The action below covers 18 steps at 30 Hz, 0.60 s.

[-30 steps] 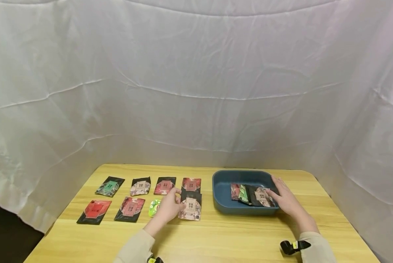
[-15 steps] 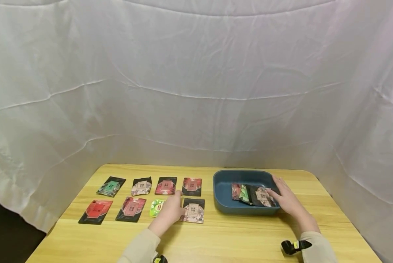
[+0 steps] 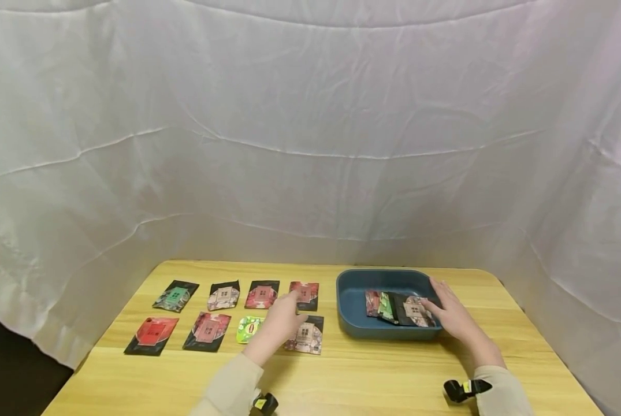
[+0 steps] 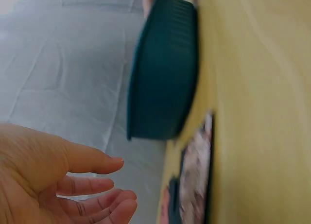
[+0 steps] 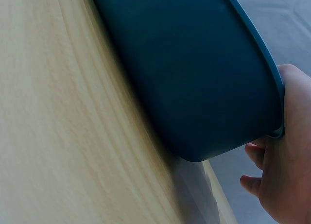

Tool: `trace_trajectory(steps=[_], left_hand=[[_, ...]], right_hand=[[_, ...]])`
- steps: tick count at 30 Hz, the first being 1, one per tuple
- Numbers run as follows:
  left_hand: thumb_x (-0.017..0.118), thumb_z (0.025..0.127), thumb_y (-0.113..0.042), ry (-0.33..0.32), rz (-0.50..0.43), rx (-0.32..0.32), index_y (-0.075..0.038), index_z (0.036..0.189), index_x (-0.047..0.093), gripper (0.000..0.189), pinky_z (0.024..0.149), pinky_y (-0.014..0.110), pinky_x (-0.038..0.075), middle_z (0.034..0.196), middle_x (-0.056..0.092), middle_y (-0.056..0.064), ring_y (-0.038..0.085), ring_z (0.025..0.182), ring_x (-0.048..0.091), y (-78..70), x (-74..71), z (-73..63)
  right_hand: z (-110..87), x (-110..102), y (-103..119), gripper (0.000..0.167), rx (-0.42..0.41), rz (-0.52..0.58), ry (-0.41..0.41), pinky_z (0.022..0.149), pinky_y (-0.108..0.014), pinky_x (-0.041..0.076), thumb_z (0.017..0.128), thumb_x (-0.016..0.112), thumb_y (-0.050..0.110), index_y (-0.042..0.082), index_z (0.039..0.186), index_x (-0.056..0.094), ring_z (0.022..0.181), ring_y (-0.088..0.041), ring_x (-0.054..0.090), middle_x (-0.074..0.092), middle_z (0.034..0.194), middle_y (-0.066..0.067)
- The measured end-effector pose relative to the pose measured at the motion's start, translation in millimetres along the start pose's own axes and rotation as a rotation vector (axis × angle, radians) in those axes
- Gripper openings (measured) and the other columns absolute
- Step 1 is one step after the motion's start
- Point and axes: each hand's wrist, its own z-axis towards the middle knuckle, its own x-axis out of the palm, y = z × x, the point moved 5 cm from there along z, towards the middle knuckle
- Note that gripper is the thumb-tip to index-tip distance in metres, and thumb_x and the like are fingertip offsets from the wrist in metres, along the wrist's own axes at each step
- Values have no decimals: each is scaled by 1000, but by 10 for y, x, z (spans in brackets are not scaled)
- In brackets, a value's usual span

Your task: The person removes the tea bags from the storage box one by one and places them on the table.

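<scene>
My left hand (image 3: 281, 320) hovers over the row of sachets, fingers loosely bent and holding nothing. In the left wrist view its thumb and fingertips stand apart with a gap between. Below it lies a black-and-beige floral sachet (image 3: 312, 342), partly covered by the hand in the head view. A red-and-black sachet (image 3: 307, 297) lies just behind, near the fingertips. My right hand (image 3: 457, 315) grips the right rim of a blue plastic bin (image 3: 359, 331), thumb over the inside, fingers along the outside. Inside the bin are a beige floral sachet (image 3: 418, 312) and a green one (image 3: 386, 307).
Several more sachets lie in two rows on the left, among them a green-labelled one (image 3: 175, 295), a bright red one (image 3: 151, 335) and a small light-green packet (image 3: 248, 329). A pale curtain (image 3: 310, 190) surrounds the wooden table (image 3: 372, 375).
My left hand has let go of the beige floral sachet, now slightly nearer the table's front and apart from the red one, and has moved up and right. The right hand stays on the bin.
</scene>
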Motion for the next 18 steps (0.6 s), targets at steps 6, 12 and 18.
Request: trace_trajectory(steps=[6, 12, 18], left_hand=[[70, 88, -10, -11, -31, 97, -1, 121, 59, 36, 63, 29, 48, 89, 63, 8, 17, 74, 56, -258, 33, 68], [68, 90, -14, 12, -105, 128, -4, 121, 60, 33, 61, 27, 48, 88, 66, 6, 13, 70, 59, -532, 106, 140], [65, 94, -22, 89, -181, 130, -10, 123, 60, 31, 60, 25, 49, 92, 68, 3, 8, 72, 60, -795, 247, 217]], right_hand=[[10, 0, -2, 74, -7, 0, -7, 111, -72, 11, 100, 50, 36, -4, 153, 17, 143, -55, 10, 14, 155, -36], [3, 3, -4, 74, -6, 11, -4, 111, -72, 10, 100, 50, 37, -4, 153, 17, 144, -54, 10, 14, 156, -36], [12, 6, -14, 74, -11, 5, -12, 111, -72, 11, 100, 50, 37, -5, 152, 19, 143, -55, 11, 16, 155, -36]])
